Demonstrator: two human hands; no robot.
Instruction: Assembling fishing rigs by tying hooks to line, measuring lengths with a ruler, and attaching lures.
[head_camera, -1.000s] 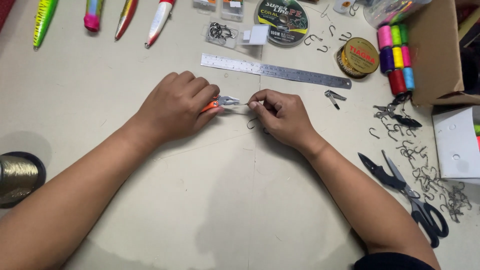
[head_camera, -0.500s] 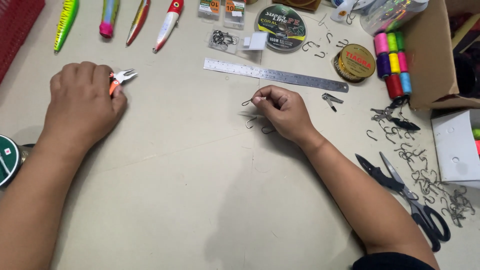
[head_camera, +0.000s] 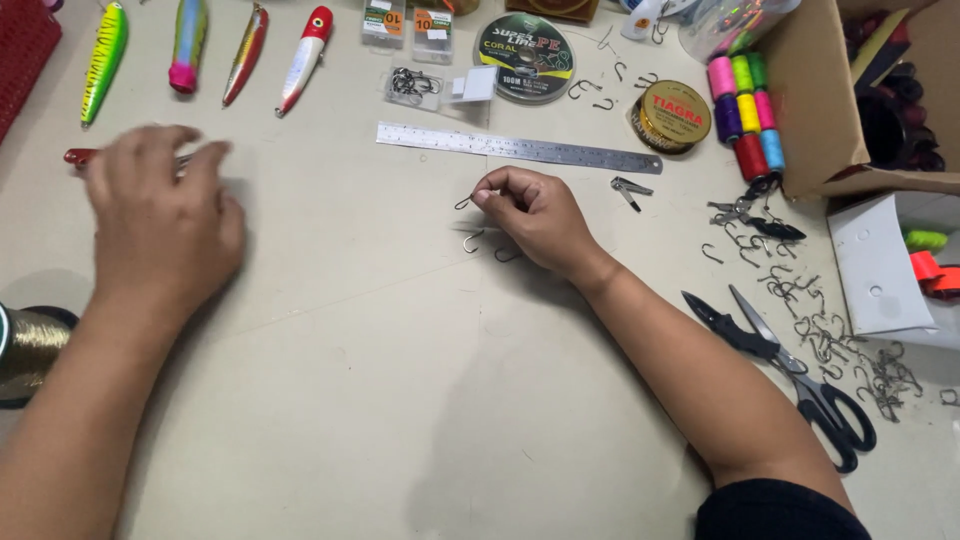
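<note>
My right hand (head_camera: 540, 215) rests on the table below a steel ruler (head_camera: 520, 148) and pinches a small fish hook (head_camera: 464, 201) between thumb and fingers. Two more loose hooks (head_camera: 473, 240) lie just beneath it. My left hand (head_camera: 165, 215) is blurred at the far left, fingers spread and holding nothing. Red-handled pliers (head_camera: 80, 156) lie on the table just beyond its fingertips.
Several fishing lures (head_camera: 300, 58) lie along the back left. Line spools (head_camera: 524, 44), a round tin (head_camera: 670, 115), coloured thread spools (head_camera: 745, 110), a cardboard box (head_camera: 830, 90), scattered hooks (head_camera: 830, 340), black scissors (head_camera: 800, 380) and a line reel (head_camera: 25, 350) are around.
My left hand carried the pliers away from my right hand to the far left and let them go on the table. My right hand kept the hook and stayed put.
</note>
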